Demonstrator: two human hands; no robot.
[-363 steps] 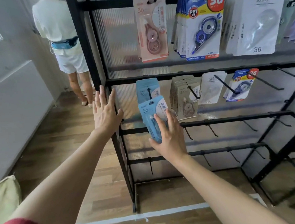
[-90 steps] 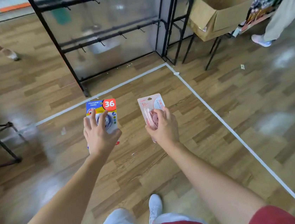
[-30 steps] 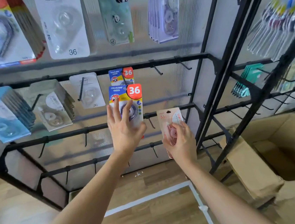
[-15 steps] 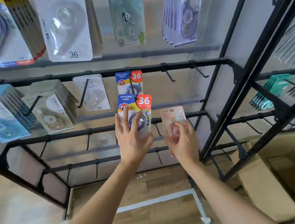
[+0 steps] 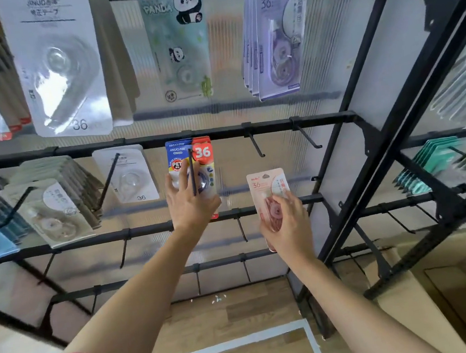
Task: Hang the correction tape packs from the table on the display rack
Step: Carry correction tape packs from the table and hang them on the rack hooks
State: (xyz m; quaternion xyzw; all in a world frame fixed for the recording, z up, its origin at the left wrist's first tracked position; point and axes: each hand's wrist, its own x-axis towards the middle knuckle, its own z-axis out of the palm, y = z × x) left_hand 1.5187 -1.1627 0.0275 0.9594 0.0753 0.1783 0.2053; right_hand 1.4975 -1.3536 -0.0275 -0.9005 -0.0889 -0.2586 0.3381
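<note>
Hook [image 5: 192, 178] through blue pack [image 5: 199, 158], upright in left fingers [image 5: 180, 185]. Pink pack [image 5: 267, 185] clamped in right fingers [image 5: 284, 204], bare hook [image 5: 255, 144] above.

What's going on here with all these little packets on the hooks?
A person is stocking a black display rack with correction tape packs. Their left hand holds a blue pack marked 36 up on a hook in the middle row. The prong shows in front of the card, so it seems to be threaded on. Their right hand grips a pink pack, not yet hung. Empty hooks sit just to the right of the blue one.
</note>
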